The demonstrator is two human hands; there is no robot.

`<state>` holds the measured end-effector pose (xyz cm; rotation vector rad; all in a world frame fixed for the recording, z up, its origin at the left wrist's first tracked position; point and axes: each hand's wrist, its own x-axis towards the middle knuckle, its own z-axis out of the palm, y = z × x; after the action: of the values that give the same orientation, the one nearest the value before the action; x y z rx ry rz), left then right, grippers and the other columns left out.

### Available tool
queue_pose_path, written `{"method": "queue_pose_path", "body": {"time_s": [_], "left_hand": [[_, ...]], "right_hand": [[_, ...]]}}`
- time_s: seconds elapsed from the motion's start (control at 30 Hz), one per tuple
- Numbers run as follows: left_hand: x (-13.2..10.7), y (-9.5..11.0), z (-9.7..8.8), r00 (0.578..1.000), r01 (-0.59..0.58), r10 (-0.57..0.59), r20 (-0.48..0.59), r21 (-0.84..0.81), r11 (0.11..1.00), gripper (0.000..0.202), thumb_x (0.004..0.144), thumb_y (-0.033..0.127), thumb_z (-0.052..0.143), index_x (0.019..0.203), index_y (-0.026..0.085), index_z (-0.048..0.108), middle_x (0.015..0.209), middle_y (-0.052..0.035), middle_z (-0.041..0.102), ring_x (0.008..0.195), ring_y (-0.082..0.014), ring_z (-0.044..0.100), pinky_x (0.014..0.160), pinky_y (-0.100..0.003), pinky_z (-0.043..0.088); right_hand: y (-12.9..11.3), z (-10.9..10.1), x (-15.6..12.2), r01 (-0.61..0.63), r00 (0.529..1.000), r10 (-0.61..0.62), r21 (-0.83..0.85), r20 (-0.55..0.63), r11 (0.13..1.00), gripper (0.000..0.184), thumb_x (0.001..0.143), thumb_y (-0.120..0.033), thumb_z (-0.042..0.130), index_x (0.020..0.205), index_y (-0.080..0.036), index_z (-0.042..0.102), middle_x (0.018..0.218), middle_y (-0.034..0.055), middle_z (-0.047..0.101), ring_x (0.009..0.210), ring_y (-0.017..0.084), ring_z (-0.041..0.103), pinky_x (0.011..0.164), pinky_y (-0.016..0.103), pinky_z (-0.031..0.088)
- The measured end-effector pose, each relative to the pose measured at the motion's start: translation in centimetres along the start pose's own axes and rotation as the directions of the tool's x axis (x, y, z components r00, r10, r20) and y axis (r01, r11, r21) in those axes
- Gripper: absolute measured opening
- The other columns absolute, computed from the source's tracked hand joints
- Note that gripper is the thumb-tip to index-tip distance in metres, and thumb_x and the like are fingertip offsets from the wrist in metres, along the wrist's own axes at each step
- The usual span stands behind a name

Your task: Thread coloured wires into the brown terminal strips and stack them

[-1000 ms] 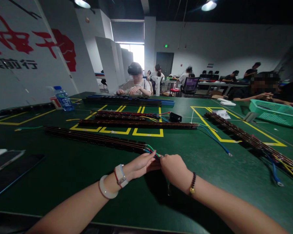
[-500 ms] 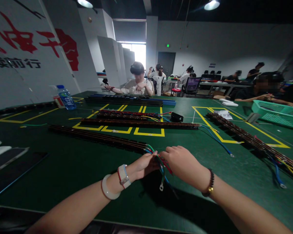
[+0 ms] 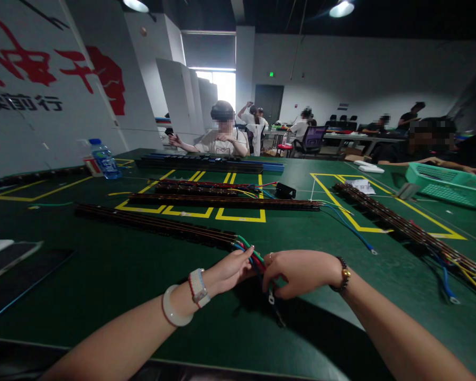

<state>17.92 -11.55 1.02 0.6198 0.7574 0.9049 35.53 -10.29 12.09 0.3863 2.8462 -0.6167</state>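
Observation:
A bundle of green, red and blue wires [image 3: 246, 245] comes out of the right end of a long dark bar strip with copper-coloured rods [image 3: 162, 225]. Near that end my left hand [image 3: 234, 270] is closed round the wires, thumb on top. My right hand [image 3: 297, 272] grips the same bundle a little further along, its fingers curled down over it. Past the right fingers a ring terminal [image 3: 271, 299] hangs just above the table. Another wire end beside it is dark and hard to make out.
More bar strips [image 3: 222, 201] lie beyond, within yellow tape outlines, and another [image 3: 404, 227] is at the right with blue and yellow wires. A blue-capped bottle [image 3: 105, 160] stands far left, a green basket [image 3: 448, 185] far right. A co-worker [image 3: 222, 132] sits across the table.
My right hand has turned and slid down along the wires toward their ends, with its fingers now pointing down. The left hand keeps its hold near the strip's end.

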Motion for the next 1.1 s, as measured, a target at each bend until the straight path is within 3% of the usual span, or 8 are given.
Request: {"method": "queue_pose_path", "body": {"time_s": [0.33,0.43,0.5,0.67,0.77,0.97,1.03,1.1], "left_hand": [[0.1,-0.2,-0.1,1.0,-0.008,0.008,0.002,-0.024,1.0,0.019,0.085,0.026,0.058,0.08,0.008,0.062,0.079,-0.008,0.067,0.074,-0.014,0.064,0.083,-0.029,0.048],[0.0,0.0,-0.2,0.999,-0.031,0.032,0.041,-0.038,0.999,0.01,0.084,0.018,0.058,0.087,0.009,0.061,0.085,-0.0086,0.067,0.081,-0.0161,0.065,0.087,-0.032,0.047],[0.0,0.1,-0.4,0.996,-0.024,0.028,0.079,-0.045,0.999,0.011,0.085,0.018,0.056,0.087,0.008,0.06,0.086,-0.011,0.066,0.085,-0.0187,0.065,0.088,-0.035,0.047],[0.0,0.4,-0.7,0.997,0.014,-0.01,0.075,-0.056,0.998,0.016,0.087,0.019,0.052,0.08,0.007,0.058,0.08,-0.0124,0.065,0.081,-0.0185,0.065,0.087,-0.035,0.048],[-0.1,0.7,-0.8,0.996,0.057,-0.052,0.067,-0.073,0.996,0.015,0.088,0.018,0.05,0.08,0.008,0.057,0.076,-0.0107,0.065,0.078,-0.0174,0.065,0.086,-0.035,0.048],[-0.1,0.7,-0.8,0.992,0.072,-0.062,0.107,-0.095,0.993,0.015,0.087,0.018,0.05,0.079,0.007,0.057,0.073,-0.0099,0.064,0.075,-0.0179,0.065,0.091,-0.041,0.045],[0.0,0.6,-0.9,0.992,0.056,-0.045,0.116,-0.097,0.994,0.015,0.087,0.018,0.051,0.079,0.007,0.057,0.074,-0.0103,0.064,0.076,-0.0181,0.065,0.093,-0.041,0.044],[0.1,0.5,-1.0,0.991,0.049,-0.037,0.126,-0.096,0.994,0.015,0.087,0.019,0.051,0.08,0.007,0.058,0.076,-0.0111,0.065,0.077,-0.0184,0.065,0.093,-0.041,0.044]], "right_hand": [[1.8,-2.3,-1.4,0.026,0.993,0.0,0.218,-0.12,0.975,0.03,0.089,-0.034,0.053,0.107,-0.017,0.068,0.09,0.005,0.064,0.084,0.011,0.055,0.079,0.022,0.04],[3.9,-2.7,-1.8,-0.021,0.958,0.118,0.348,-0.26,0.937,0.035,0.088,-0.042,0.052,0.103,-0.015,0.069,0.088,0.0046,0.064,0.08,0.012,0.055,0.074,0.022,0.042],[5.9,-2.5,-1.8,-0.079,0.879,0.281,0.464,-0.385,0.882,0.042,0.087,-0.047,0.05,0.1,-0.012,0.067,0.083,0.0049,0.063,0.071,0.011,0.055,0.067,0.022,0.043],[12.2,0.1,-0.7,-0.273,0.541,0.589,0.537,-0.601,0.798,0.043,0.083,-0.051,0.05,0.088,-0.01,0.063,0.07,0.0034,0.059,0.061,0.012,0.054,0.058,0.022,0.04],[14.9,2.6,0.3,-0.419,0.454,0.665,0.516,-0.594,0.747,0.045,0.083,-0.052,0.048,0.073,-0.01,0.061,0.065,0.0034,0.058,0.058,0.012,0.05,0.055,0.022,0.034],[15.7,4.8,1.4,-0.509,0.434,0.717,0.508,-0.545,0.694,0.041,0.086,-0.046,0.045,0.077,-0.01,0.063,0.071,0.0055,0.062,0.063,0.012,0.052,0.056,0.022,0.033],[15.5,3.8,0.3,-0.53,0.488,0.742,0.519,-0.46,0.671,0.043,0.086,-0.048,0.047,0.076,-0.01,0.064,0.069,0.0068,0.063,0.059,0.012,0.053,0.053,0.023,0.035],[15.2,2.1,-1.5,-0.547,0.609,0.753,0.557,-0.248,0.626,0.048,0.083,-0.055,0.05,0.077,-0.009,0.065,0.071,0.0089,0.064,0.056,0.012,0.054,0.052,0.023,0.038]]}}
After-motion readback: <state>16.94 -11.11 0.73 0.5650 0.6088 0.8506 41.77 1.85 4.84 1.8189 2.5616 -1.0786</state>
